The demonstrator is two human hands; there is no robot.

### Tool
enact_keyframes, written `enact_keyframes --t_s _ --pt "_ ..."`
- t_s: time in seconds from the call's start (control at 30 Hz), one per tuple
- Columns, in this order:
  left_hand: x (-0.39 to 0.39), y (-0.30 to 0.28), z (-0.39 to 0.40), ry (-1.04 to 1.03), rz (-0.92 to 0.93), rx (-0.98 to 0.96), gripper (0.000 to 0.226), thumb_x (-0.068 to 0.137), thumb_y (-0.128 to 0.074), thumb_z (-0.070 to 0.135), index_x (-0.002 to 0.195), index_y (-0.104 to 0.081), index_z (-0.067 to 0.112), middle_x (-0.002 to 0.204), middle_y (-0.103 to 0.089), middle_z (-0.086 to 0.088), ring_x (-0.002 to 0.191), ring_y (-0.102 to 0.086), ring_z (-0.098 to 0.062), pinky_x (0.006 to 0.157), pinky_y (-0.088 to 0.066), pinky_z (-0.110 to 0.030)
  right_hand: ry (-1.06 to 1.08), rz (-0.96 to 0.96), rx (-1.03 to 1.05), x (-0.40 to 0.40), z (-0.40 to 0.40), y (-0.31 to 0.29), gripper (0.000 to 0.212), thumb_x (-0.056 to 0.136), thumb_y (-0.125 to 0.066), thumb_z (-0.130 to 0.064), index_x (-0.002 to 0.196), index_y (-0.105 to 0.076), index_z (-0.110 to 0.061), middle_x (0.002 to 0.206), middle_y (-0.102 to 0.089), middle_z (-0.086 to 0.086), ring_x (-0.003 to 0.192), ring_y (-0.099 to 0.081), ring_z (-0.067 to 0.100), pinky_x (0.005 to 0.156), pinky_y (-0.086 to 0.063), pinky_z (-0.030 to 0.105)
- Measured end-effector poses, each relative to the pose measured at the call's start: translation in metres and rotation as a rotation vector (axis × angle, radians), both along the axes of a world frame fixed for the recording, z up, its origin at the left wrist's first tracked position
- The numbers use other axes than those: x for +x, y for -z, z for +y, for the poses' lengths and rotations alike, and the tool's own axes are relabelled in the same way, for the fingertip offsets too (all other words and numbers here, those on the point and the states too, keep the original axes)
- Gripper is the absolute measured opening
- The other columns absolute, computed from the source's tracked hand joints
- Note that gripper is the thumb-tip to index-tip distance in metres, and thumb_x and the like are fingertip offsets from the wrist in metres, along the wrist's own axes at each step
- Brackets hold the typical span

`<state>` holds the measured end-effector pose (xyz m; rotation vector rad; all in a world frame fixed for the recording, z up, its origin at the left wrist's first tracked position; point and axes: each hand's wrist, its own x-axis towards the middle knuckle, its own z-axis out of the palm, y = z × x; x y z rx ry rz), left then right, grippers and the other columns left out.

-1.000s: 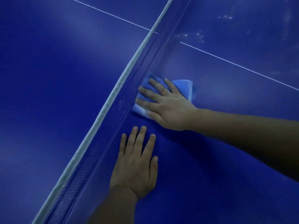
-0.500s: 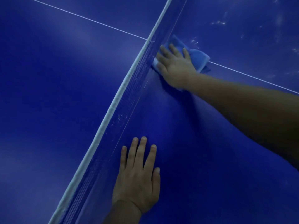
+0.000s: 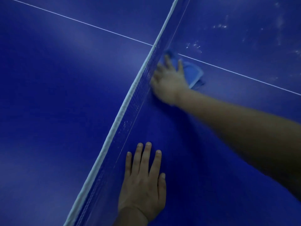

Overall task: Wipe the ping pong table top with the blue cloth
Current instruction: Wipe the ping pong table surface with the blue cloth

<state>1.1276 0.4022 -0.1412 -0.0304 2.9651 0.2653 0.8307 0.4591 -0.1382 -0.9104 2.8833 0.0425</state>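
Beside the net (image 3: 143, 79), right hand (image 3: 169, 82) fingers (image 3: 180, 65) press flat on blue cloth (image 3: 193, 71).

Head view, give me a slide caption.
Right hand presses blue cloth beside net; left hand flat on table.

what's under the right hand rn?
The blue cloth, pressed flat on the table top beside the net by the right hand. Only its far edge shows; the rest, and the table beneath it, is covered.
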Motion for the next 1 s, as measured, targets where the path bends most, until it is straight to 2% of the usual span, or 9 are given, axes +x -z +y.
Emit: enact_keyframes --t_s 0.17,0.3,0.47,0.57,0.63,0.7,0.8,0.93,1.0 --pt "-0.002 0.000 0.000 0.001 0.011 -0.013 0.059 0.093 -0.037 0.041 0.142 -0.051 0.011 0.156 -0.035 -0.014 0.145 -0.026 -0.031 0.110 -0.019 -0.054 -0.036 -0.052 -0.026 0.032 -0.029 0.003 0.052 0.100 -0.030 -0.036 0.146 -0.047 -0.019 0.157 -0.035 0.004 0.153 0.001 0.033 0.113 0.011 0.068" --pt "-0.001 0.000 0.001 -0.010 0.029 0.014 0.058 0.101 -0.023 0.041 0.142 -0.051 0.011 0.157 -0.035 -0.015 0.146 -0.024 -0.032 0.113 -0.017 -0.054 0.431 0.067 -0.031 0.009 0.060 0.001 0.053 0.105 -0.026 -0.034 0.156 -0.026 -0.023 0.166 -0.015 0.004 0.152 -0.006 0.042 0.111 -0.006 0.077" --pt "-0.001 0.001 0.002 -0.012 0.005 0.027 0.063 0.103 -0.013 0.044 0.143 -0.049 0.012 0.157 -0.034 -0.015 0.148 -0.021 -0.032 0.114 -0.015 -0.055 1.058 0.015 -0.149 0.018 0.156 -0.004 0.055 0.105 -0.019 -0.039 0.159 -0.019 -0.026 0.168 -0.009 0.000 0.152 0.002 0.041 0.112 0.000 0.075" --pt "-0.002 0.002 0.003 -0.011 0.041 0.024 0.058 0.096 -0.033 0.040 0.143 -0.048 0.011 0.157 -0.033 -0.015 0.148 -0.021 -0.031 0.115 -0.013 -0.054 0.619 0.136 -0.127 0.033 0.079 0.009 0.055 0.103 -0.027 -0.032 0.157 -0.023 -0.022 0.167 -0.015 0.006 0.151 -0.005 0.046 0.110 -0.002 0.076" --pt "-0.001 0.003 0.004 -0.014 0.053 0.013 0.059 0.094 -0.036 0.039 0.144 -0.047 0.011 0.157 -0.033 -0.014 0.148 -0.019 -0.030 0.116 -0.011 -0.052 0.266 0.049 -0.155 0.043 0.030 0.012 0.053 0.104 -0.023 -0.041 0.156 -0.025 -0.030 0.167 -0.016 -0.001 0.153 -0.004 0.039 0.111 0.002 0.072" --pt "0.000 0.004 0.004 -0.017 0.064 0.022 0.059 0.094 -0.035 0.039 0.144 -0.047 0.011 0.158 -0.032 -0.013 0.149 -0.018 -0.030 0.118 -0.008 -0.050 0.176 -0.035 -0.155 0.030 0.041 0.006 0.052 0.105 -0.020 -0.047 0.155 -0.025 -0.036 0.167 -0.016 -0.005 0.153 -0.004 0.034 0.113 0.003 0.070" --pt "-0.001 0.006 0.004 -0.018 0.081 0.032 0.059 0.094 -0.034 0.039 0.145 -0.046 0.010 0.158 -0.031 -0.015 0.150 -0.018 -0.031 0.119 -0.006 -0.051 0.456 0.104 -0.007 0.017 0.148 0.010 0.053 0.105 -0.027 -0.037 0.157 -0.023 -0.027 0.166 -0.017 0.005 0.149 -0.011 0.047 0.108 -0.009 0.079" --pt "-0.002 0.006 0.005 -0.026 0.070 0.042 0.059 0.095 -0.033 0.039 0.145 -0.045 0.010 0.158 -0.030 -0.015 0.150 -0.018 -0.032 0.120 -0.005 -0.051 1.240 -0.016 -0.182 0.022 0.266 -0.009 0.058 0.102 -0.016 -0.043 0.159 -0.013 -0.034 0.168 -0.004 -0.003 0.151 0.003 0.044 0.108 0.000 0.078" --pt "-0.002 0.004 0.004 -0.027 0.065 0.050 0.060 0.095 -0.033 0.039 0.144 -0.046 0.009 0.157 -0.031 -0.016 0.149 -0.018 -0.032 0.120 -0.004 -0.050 1.217 0.017 -0.155 0.028 0.234 -0.009 0.057 0.103 -0.017 -0.040 0.159 -0.014 -0.030 0.168 -0.005 -0.001 0.151 0.002 0.045 0.108 0.000 0.079"
